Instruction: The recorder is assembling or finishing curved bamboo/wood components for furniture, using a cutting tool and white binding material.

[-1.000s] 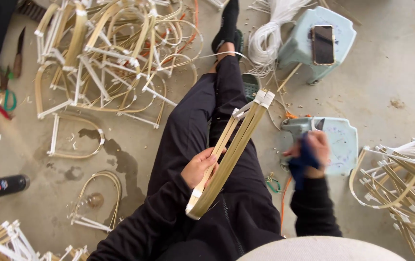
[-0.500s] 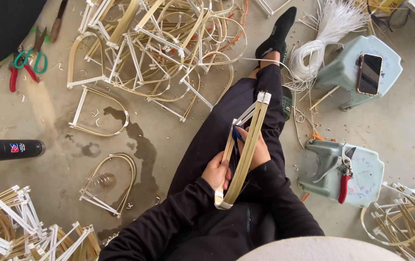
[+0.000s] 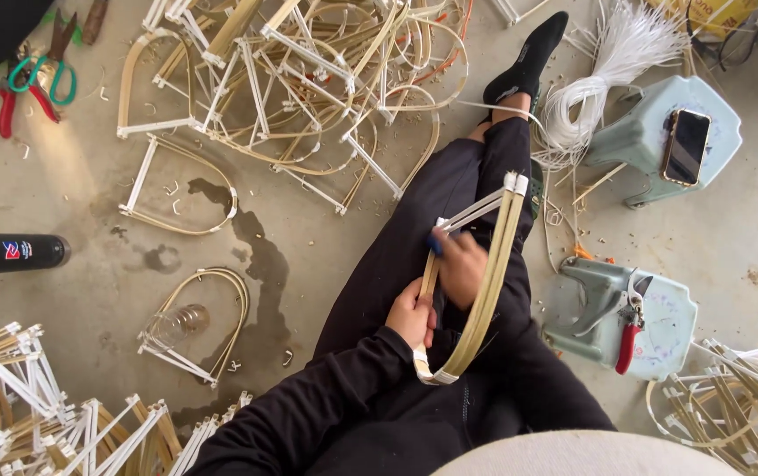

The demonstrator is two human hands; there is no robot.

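Note:
A U-shaped bamboo frame [image 3: 495, 264] with white-taped ends lies along my lap over black trousers. My left hand [image 3: 410, 319] grips the frame's left strip near its curved bottom end. My right hand [image 3: 465, 267] sits inside the frame, between its two sides, closed on a small blue object [image 3: 434, 243] that touches the left strip. The hand is motion-blurred, so the blue object's kind is unclear.
A pale green stool [image 3: 665, 353] at right carries red-handled pruners [image 3: 630, 330]. A second stool [image 3: 639, 132] holds a phone [image 3: 686, 145], beside a bundle of white strips [image 3: 608, 62]. Finished frames are heaped ahead [image 3: 308, 79], at lower left [image 3: 26, 397] and lower right [image 3: 740, 405]. Pliers [image 3: 30, 88] and a black can [image 3: 8, 253] lie left.
My right hand left the stool at right and came back to the frame with the blue object. The left hand kept its hold. My view shifted right.

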